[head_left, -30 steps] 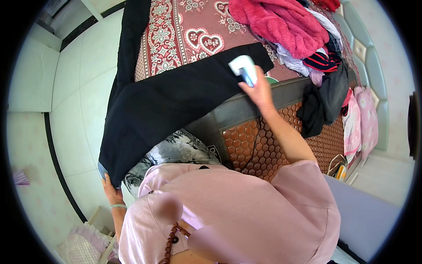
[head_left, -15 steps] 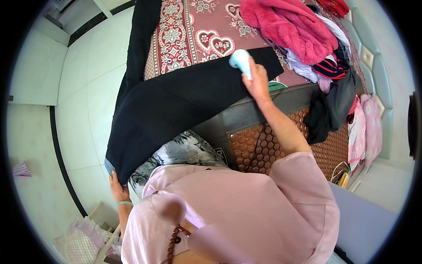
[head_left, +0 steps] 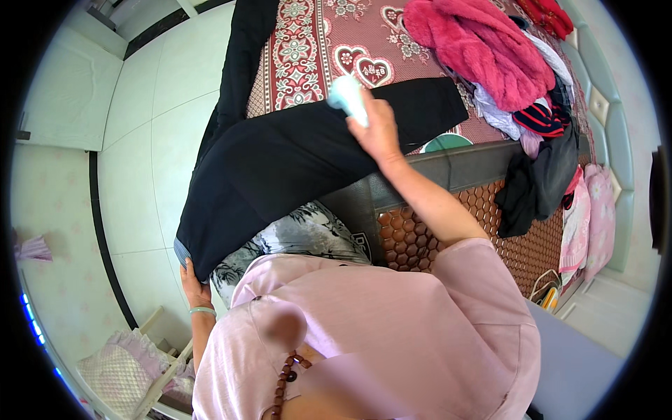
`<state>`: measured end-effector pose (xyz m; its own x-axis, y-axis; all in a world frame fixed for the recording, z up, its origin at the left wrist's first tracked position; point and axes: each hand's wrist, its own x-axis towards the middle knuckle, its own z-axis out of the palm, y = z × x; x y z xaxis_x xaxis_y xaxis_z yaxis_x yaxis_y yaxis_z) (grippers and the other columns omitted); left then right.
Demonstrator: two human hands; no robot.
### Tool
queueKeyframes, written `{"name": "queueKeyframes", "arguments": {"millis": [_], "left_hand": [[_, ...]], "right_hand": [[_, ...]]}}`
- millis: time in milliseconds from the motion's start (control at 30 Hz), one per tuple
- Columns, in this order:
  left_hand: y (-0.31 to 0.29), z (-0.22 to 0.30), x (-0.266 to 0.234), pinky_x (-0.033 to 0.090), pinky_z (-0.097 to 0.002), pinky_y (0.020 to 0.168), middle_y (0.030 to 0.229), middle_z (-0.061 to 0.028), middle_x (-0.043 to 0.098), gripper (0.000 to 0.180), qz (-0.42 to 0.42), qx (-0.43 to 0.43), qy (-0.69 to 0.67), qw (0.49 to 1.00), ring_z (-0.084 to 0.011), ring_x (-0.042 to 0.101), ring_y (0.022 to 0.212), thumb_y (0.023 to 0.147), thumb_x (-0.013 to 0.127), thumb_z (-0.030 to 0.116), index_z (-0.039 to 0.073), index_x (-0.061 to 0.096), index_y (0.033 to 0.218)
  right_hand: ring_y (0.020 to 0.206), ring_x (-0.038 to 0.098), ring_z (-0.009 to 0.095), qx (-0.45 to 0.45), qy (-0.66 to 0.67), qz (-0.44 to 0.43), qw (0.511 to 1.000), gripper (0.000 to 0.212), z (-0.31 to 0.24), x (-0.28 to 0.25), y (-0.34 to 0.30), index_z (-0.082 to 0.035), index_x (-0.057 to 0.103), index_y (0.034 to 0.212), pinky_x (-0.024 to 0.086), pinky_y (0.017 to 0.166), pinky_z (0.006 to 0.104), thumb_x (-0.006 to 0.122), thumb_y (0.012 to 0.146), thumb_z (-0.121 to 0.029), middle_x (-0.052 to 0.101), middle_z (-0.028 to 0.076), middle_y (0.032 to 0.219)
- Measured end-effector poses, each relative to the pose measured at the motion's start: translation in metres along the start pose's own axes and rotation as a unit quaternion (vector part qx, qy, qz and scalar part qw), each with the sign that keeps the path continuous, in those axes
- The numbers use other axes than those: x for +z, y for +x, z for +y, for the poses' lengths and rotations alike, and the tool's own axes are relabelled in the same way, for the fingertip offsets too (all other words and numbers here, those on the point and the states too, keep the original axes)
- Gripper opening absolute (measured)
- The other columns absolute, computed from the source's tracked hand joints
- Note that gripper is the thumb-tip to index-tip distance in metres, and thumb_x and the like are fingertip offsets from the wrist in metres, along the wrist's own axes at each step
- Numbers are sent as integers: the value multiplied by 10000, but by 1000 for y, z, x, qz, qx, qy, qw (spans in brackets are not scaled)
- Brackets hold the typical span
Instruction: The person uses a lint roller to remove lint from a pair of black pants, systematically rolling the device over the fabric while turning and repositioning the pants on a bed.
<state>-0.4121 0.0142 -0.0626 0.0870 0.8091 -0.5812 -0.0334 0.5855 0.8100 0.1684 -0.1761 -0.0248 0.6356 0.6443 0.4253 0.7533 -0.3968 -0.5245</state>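
Black trousers stretch across my lap and the bed's edge, one leg laid out to the right and the other trailing away at the far left. My right hand is closed round the handle of a pale mint fabric shaver, its round head on or just over the upper edge of the right leg. At the near left my left hand grips the waist end of the trousers, where a grey striped lining shows; its fingers are partly hidden by the cloth.
Beneath the trousers lies a patterned red bedspread. A pink fleece tops a heap of clothes at the far right. A green round thing peeks from under the trouser leg. Brown beaded matting covers the near side of the bed.
My right hand has slid the fabric shaver leftward along the trouser leg, away from its hem. The left hand keeps its hold at the waist. The whole view has shifted slightly.
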Motion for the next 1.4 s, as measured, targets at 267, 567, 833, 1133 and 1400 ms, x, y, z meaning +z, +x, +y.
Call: {"name": "queueKeyframes", "arguments": {"millis": [267, 567, 833, 1133, 1400], "left_hand": [[-3, -1, 1, 550, -426, 1006, 1381, -142, 626, 488, -17, 4, -12, 1000, -288, 643, 1213, 1051, 623, 293, 73, 490, 1466], [3, -6, -1, 557, -423, 1002, 1369, -150, 633, 496, -7, -3, 3, 1000, -293, 650, 1208, 1045, 628, 302, 64, 491, 1458], [0, -1, -1, 569, -424, 975, 1335, -155, 643, 485, -14, 5, 21, 1000, -289, 661, 1177, 1044, 628, 326, 64, 504, 1433], [16, -20, -38, 555, -420, 991, 1377, -162, 620, 534, -64, 74, 135, 986, -295, 644, 1207, 1042, 628, 344, 54, 486, 1468], [0, -5, 2, 548, -433, 995, 1300, -132, 662, 424, 14, 11, 4, 1000, -272, 660, 1170, 1016, 667, 345, 89, 583, 1342]], "right_hand": [[985, 596, 367, -43, -50, -27, 997, 735, 10, 5, 10, -147, 549, 1458, 510, 862, 472, 801, 774, -232, 614, 166, 1061], [946, 616, 436, 161, -316, 132, 926, 746, 170, -117, 2, -131, 507, 1483, 502, 849, 534, 800, 801, -211, 634, 232, 991], [1069, 590, 411, 38, -15, -39, 998, 773, 24, -68, -63, -40, 469, 1503, 474, 972, 459, 789, 810, -157, 608, 241, 1132], [980, 587, 405, 14, -112, -34, 993, 803, 77, -107, -66, -49, 448, 1524, 482, 893, 484, 784, 796, -86, 621, 208, 1052], [1008, 616, 418, 68, -137, 18, 988, 733, 107, -108, -66, -49, 473, 1511, 496, 902, 495, 763, 843, -131, 651, 237, 1100]]}}
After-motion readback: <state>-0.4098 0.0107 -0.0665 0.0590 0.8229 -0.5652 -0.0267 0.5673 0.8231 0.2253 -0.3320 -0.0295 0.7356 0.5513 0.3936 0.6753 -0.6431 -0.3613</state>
